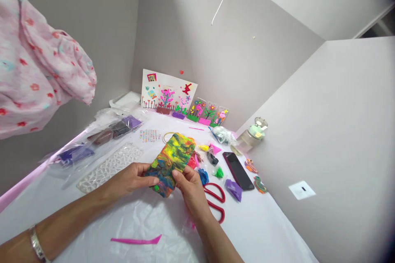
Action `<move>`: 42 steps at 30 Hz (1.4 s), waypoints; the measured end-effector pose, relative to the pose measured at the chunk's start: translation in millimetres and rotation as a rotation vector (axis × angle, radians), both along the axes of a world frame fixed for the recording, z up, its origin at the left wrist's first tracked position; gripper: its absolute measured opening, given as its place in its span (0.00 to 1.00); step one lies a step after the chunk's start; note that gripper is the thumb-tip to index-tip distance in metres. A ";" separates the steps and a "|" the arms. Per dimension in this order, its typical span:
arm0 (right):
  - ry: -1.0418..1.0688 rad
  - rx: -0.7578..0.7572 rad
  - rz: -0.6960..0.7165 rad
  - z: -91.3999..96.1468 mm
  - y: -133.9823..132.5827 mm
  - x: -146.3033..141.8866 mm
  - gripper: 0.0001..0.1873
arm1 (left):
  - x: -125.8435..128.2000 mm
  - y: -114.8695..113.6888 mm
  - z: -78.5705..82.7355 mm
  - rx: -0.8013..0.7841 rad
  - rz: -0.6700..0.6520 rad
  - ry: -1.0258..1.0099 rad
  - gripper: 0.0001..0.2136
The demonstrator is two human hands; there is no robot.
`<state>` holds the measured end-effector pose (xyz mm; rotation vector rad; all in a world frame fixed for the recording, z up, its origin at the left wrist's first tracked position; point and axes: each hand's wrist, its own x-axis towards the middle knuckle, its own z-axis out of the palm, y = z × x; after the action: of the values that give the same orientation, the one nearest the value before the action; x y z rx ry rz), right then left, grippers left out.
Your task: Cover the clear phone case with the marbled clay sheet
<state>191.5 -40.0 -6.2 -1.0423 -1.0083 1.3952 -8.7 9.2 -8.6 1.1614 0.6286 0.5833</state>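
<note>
Between my two hands is a rectangular slab of marbled modelling clay (pixel 173 156), swirled in yellow, green, blue, red and orange. My left hand (pixel 135 178) pinches its lower left edge, thumb on top. On the lower right side my right hand (pixel 191 185) grips it, also with the thumb on the face. The slab is tilted above the white table cover. Red-handled scissors (pixel 216 191) lie beside my right hand, their blades hidden. A pink modelling tool (pixel 135 240) rests on the cover nearer to me.
A textured clear sheet (pixel 112 164) and bagged clay (pixel 108 131) lie left. Right are a dark phone (pixel 238 170), purple clay (pixel 233 190), green clay (pixel 219 172) and a clear bottle (pixel 251 135). Decorated panels (pixel 168 94) lean on the back wall. Floral cloth (pixel 40 70) hangs upper left.
</note>
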 end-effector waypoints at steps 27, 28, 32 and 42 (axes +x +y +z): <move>-0.343 0.159 -0.168 9.0 -5.2 -7.6 0.12 | 7.4 -14.5 3.6 -0.290 0.152 -0.157 0.26; -0.294 0.132 -0.099 7.8 -3.8 -7.9 0.13 | 7.3 -14.2 3.2 -0.270 0.143 -0.143 0.25; -0.147 0.052 -0.003 5.0 -0.4 -7.5 0.14 | 6.9 -10.1 3.2 -0.185 0.147 -0.127 0.24; -0.111 0.022 -0.015 2.0 2.9 -4.2 0.16 | 2.2 -0.5 0.8 -0.092 0.317 -0.134 0.18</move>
<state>187.3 -37.1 -4.2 -1.1191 -1.0921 1.3233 -6.5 8.7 -7.9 0.9337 0.7222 0.8851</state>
